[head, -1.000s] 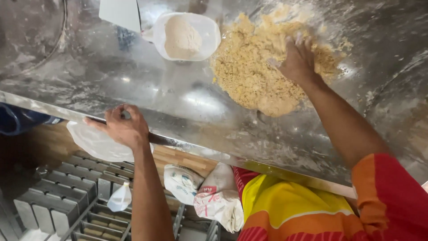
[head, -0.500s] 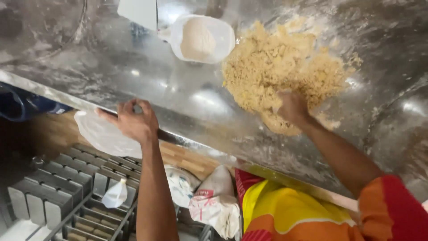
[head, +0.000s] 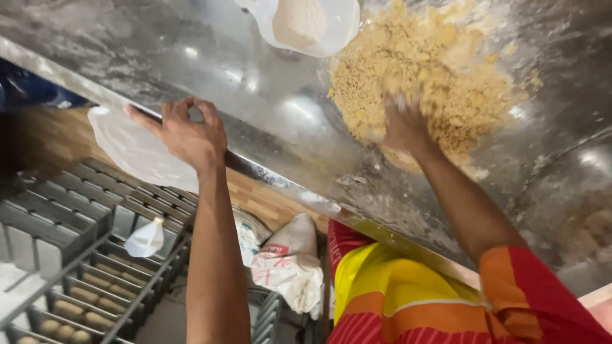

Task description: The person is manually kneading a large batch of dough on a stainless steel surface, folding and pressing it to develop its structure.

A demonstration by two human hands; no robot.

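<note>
While right hand [head: 403, 127] presses, grip open, into crumbly dough [head: 427, 83], left hand [head: 190, 134] grip clasps steel table edge [head: 268, 173]

A single view, from a camera worn on the person's head. It looks steeply down and slightly forward over the front edge of a steel worktable [head: 191, 57], which runs diagonally across the frame. The camera sits close: the person's own striped shirt [head: 408, 306] fills the bottom edge, and both forearms reach up from there. Beyond the table edge, the view drops to wire racks [head: 83, 267] on the floor, lower left.
</note>
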